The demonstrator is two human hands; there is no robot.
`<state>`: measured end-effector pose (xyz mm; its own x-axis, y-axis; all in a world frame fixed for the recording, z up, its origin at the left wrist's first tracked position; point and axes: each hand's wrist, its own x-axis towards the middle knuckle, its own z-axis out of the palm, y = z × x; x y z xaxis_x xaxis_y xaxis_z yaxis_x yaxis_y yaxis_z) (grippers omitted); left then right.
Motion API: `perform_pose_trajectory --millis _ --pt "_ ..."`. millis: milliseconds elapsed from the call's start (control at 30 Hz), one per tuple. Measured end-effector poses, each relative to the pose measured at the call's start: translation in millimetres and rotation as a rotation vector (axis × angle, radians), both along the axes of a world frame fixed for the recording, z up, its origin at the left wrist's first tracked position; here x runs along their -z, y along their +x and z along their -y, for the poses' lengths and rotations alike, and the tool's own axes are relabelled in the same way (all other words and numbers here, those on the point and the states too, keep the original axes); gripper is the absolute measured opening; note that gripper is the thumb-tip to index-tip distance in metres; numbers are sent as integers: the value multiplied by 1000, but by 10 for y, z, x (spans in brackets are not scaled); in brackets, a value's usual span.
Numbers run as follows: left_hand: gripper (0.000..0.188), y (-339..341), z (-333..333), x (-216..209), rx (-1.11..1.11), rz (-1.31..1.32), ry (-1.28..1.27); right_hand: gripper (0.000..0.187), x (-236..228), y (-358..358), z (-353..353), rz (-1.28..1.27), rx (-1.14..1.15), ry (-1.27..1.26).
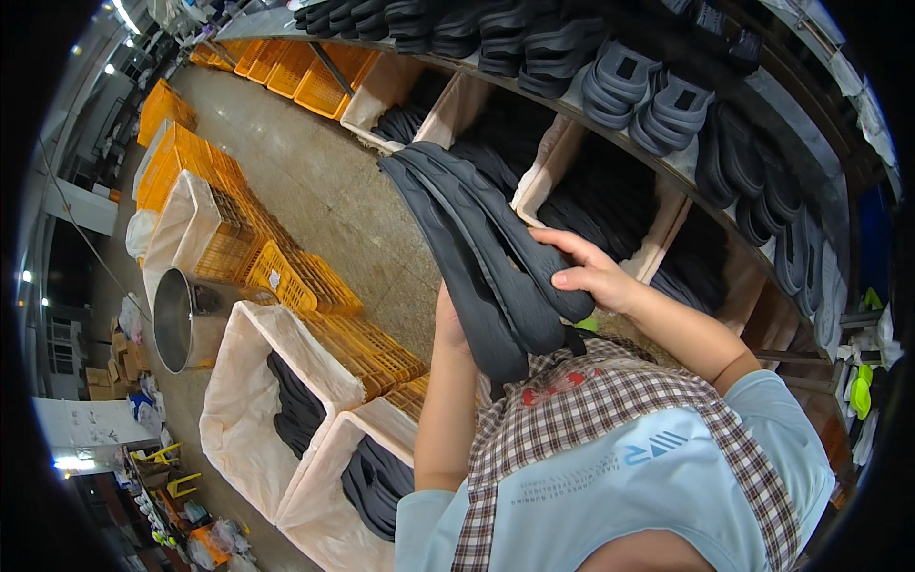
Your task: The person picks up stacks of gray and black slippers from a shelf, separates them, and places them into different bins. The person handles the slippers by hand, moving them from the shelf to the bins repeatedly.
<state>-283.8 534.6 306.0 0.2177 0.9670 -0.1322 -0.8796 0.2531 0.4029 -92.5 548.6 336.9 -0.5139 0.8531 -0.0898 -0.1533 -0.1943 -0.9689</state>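
We hold a stack of dark grey shoe soles (481, 253) just above our chest, right hand (591, 276) fingers clasped over it, left hand (450, 324) supporting beneath, its grip hidden. The lined bins (286, 429) left of the stack are partly filled, with room left.

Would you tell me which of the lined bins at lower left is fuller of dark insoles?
The nearer lined bin, lowest in the picture, holds the taller pile; the farther lined bin beside the orange crates has only a thin layer.
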Motion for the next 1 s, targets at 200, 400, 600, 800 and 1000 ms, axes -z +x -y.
perform_pose_trajectory --millis 200,400,600,800,1000 --pt "43 -76 -13 240 44 -90 23 69 129 7 107 -119 -5 -6" --pt "50 56 44 211 282 -156 -155 61 213 76 254 -376 14 -260" --pt "46 459 -78 34 247 -145 -76 58 67 353 224 -18 82 -172" --pt "42 837 -265 -185 248 -293 -57 40 -200 1132 259 146 696 279" --pt "36 1709 -783 -772 495 -378 90 27 -650 2644 523 115 1419 382"
